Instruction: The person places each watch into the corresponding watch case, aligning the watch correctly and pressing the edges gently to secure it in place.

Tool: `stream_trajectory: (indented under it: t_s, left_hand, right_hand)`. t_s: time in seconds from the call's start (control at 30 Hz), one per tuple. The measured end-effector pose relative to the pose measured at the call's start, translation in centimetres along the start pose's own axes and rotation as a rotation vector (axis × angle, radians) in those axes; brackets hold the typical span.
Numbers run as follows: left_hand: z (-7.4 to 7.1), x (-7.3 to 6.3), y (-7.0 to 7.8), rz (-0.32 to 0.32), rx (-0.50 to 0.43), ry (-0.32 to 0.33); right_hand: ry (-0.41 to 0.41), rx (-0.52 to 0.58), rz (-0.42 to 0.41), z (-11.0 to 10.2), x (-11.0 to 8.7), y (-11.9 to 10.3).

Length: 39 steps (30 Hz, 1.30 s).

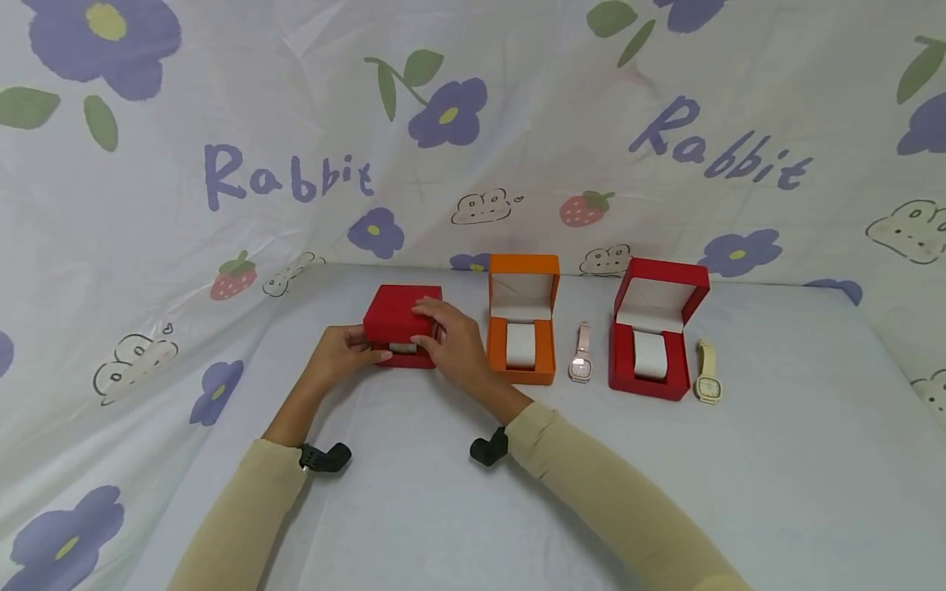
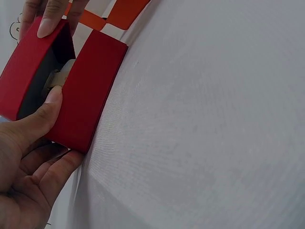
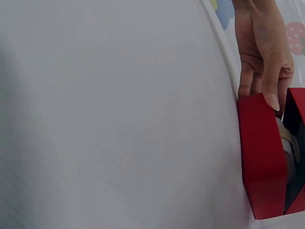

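Note:
A red watch box (image 1: pixel 399 315) stands at the left of the table, its lid partly lowered over the base. Through the gap a pale-banded watch (image 2: pixel 58 79) shows on a cushion; most of it is hidden by the lid. My left hand (image 1: pixel 336 359) grips the base at its left side, thumb on the front rim and fingers along the side, as the left wrist view also shows. My right hand (image 1: pixel 460 345) holds the lid at its right edge, fingers on top and thumb lower at the front.
Right of my hands stand an opened orange watch box (image 1: pixel 543 349) and another opened red watch box (image 1: pixel 624 361), each with a white cushion. A pink watch (image 1: pixel 581 361) lies between them, and a cream watch (image 1: pixel 708 382) lies at the far right. Patterned cloth (image 1: pixel 443 164) hangs behind.

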<state>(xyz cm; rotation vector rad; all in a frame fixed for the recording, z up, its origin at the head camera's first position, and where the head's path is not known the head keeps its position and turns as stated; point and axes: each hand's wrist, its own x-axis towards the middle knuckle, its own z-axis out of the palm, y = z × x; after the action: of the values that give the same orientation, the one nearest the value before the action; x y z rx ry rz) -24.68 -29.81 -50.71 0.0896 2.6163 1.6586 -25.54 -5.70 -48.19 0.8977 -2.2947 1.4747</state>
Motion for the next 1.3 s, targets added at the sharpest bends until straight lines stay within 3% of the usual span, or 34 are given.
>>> stream_trajectory:
  t_s: [0.33, 0.67, 0.97, 1.3]
  left_hand:
    - [0.0, 0.0, 0.1, 0.006, -0.039, -0.018]
    - [-0.2, -0.2, 0.6, 0.019, 0.021, -0.037]
    - [-0.8, -0.3, 0.5, 0.058, 0.113, -0.073]
    - [-0.7, -0.2, 0.5, 0.045, 0.115, -0.087]
  right_hand:
    - [0.009, 0.004, -0.027, 0.6, -0.7, 0.6]
    - [0.004, -0.028, -0.024, 0.9, -1.2, 0.7]
    - [-0.083, -0.115, -0.036, 0.3, -1.5, -0.1]
    - [-0.157, -0.22, -0.063, -0.4, -1.6, -0.1]
